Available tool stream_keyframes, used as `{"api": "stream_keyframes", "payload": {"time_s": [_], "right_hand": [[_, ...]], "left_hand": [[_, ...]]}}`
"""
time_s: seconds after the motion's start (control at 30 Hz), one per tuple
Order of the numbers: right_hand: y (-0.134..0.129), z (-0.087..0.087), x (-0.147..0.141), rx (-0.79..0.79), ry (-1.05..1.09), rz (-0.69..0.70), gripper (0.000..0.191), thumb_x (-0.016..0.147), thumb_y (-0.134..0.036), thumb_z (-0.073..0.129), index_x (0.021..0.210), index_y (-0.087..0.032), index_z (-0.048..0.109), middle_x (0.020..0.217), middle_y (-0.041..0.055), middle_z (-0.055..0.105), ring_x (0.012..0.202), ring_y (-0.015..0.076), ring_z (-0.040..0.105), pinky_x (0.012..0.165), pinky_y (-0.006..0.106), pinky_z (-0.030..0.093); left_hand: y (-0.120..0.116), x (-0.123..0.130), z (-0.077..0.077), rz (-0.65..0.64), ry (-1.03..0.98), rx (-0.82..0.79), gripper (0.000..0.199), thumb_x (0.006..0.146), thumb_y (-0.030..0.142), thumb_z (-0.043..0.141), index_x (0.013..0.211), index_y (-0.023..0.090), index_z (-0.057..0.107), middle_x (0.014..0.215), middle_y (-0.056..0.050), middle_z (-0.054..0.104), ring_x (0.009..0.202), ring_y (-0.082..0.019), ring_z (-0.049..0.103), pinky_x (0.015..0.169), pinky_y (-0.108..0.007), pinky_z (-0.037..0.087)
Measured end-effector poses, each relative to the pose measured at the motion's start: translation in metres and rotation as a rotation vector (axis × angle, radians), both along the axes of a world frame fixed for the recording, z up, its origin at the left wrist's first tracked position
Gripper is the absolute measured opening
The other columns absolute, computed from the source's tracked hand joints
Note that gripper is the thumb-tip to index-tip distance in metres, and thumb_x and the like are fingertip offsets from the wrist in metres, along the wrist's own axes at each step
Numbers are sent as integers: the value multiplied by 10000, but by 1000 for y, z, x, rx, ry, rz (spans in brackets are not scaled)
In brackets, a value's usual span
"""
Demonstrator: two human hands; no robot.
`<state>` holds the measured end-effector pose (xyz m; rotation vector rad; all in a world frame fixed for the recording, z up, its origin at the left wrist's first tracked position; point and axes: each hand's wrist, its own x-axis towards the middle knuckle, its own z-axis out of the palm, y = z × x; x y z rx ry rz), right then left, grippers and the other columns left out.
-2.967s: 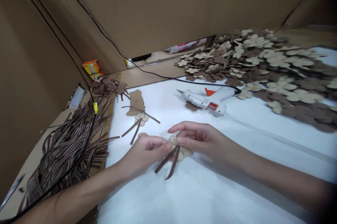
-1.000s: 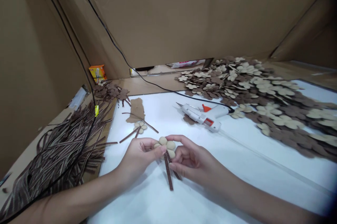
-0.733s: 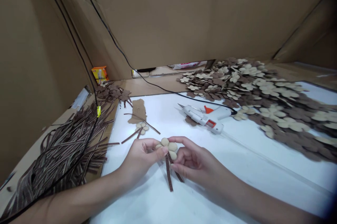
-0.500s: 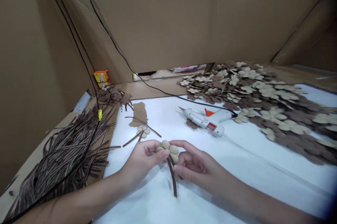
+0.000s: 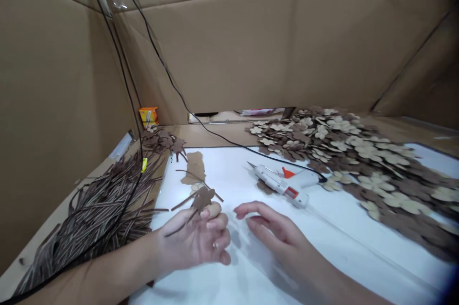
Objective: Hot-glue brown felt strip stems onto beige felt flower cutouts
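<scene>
Turned palm up over the white board, my left hand (image 5: 195, 240) pinches a flower cutout (image 5: 203, 197) between thumb and fingertips. The flower shows its brown side, and narrow brown strips trail from it across the fingers. To the right, my right hand (image 5: 270, 228) hovers with its fingers apart and nothing in them. Beyond the left hand, another cream flower (image 5: 195, 187) lies partly hidden behind the held one, with loose strips (image 5: 182, 201) around it. A white glue gun (image 5: 281, 184) with an orange trigger rests past my right hand, a clear glue stick (image 5: 344, 228) extending from its rear.
Brown stitched strips (image 5: 107, 204) are heaped on the left. Brown and cream flowers (image 5: 340, 147) form a large pile at the right. A torn cardboard scrap (image 5: 195, 167) lies on the white board (image 5: 229, 166). A black cable (image 5: 182, 99) hangs across; cardboard walls (image 5: 229, 51) enclose the area.
My left hand has turned palm up and moved left with the flower, whose brown side now shows instead of cream. My right hand has come away from it. The view has tilted up slightly.
</scene>
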<state>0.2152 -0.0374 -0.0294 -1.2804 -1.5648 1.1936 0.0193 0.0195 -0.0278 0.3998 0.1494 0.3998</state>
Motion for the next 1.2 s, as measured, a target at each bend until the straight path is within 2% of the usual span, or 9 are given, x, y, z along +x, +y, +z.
{"api": "stream_keyframes", "payload": {"time_s": [0.1, 0.23, 0.3, 0.37, 0.47, 0.6, 0.7, 0.9, 1.2], "right_hand": [[14, 23, -9, 172, -92, 6, 241, 878, -402, 449, 1055, -283, 561, 1133, 25, 527, 1107, 196, 454, 946, 337, 343], [39, 41, -35, 202, -165, 60, 246, 852, -415, 489, 1031, -262, 562, 1135, 31, 539, 1126, 204, 453, 976, 379, 330], [49, 40, -47, 185, -142, 87, 236, 834, -441, 507, 874, -218, 576, 1005, 38, 586, 994, 201, 537, 881, 360, 407], [56, 37, -53, 56, -60, 136, 298, 819, -495, 504, 798, -200, 537, 805, 18, 604, 712, 158, 591, 646, 299, 474], [62, 38, -47, -108, 97, 181, 336, 788, -527, 534, 790, -193, 497, 637, -20, 576, 506, 107, 533, 454, 216, 394], [63, 55, -27, 7, -42, 151, 276, 771, -434, 586, 728, -167, 533, 680, 9, 609, 634, 126, 565, 557, 225, 406], [62, 67, -15, 57, -251, 151, 241, 782, -405, 566, 753, -166, 580, 671, 10, 616, 629, 132, 553, 581, 240, 401], [64, 70, -6, 53, -406, 204, 212, 776, -386, 564, 792, -184, 624, 683, 16, 664, 660, 155, 584, 611, 251, 407], [70, 64, -3, 45, -375, 245, 211, 778, -378, 558, 808, -183, 631, 692, 15, 670, 657, 147, 599, 617, 247, 429]], "left_hand": [[2, -4, -3, 9, -75, -72, 222, 764, 227, 607, 615, 180, 450, 650, 24, 462, 695, -183, 525, 699, -375, 430], [2, -6, -9, -21, -104, -92, 238, 771, 241, 603, 576, 178, 481, 639, 21, 487, 677, -190, 536, 686, -407, 445], [2, -4, -11, -27, -74, -70, 244, 764, 275, 614, 569, 175, 508, 625, 17, 498, 667, -190, 544, 681, -408, 450], [2, -1, -11, -20, -3, -8, 216, 767, 318, 607, 617, 169, 562, 662, 0, 540, 665, -186, 559, 658, -383, 453], [2, 4, -10, 43, 158, 158, 235, 766, 370, 597, 818, 145, 643, 835, -49, 606, 681, -184, 585, 622, -338, 449], [1, 7, -6, 215, 268, 280, 400, 822, 461, 490, 995, 135, 646, 1085, -121, 606, 924, -258, 590, 758, -380, 446], [-1, 6, -3, 299, 265, 332, 490, 852, 524, 401, 1041, 140, 641, 1114, -140, 622, 1073, -275, 535, 882, -404, 399], [-5, 6, -6, 346, 500, 662, 292, 812, 336, 601, 1022, 142, 658, 1063, -129, 672, 1024, -240, 580, 875, -324, 384], [-6, 10, -6, 306, 534, 585, 315, 765, 373, 651, 950, 118, 664, 1048, -160, 669, 919, -253, 636, 815, -335, 412]]}}
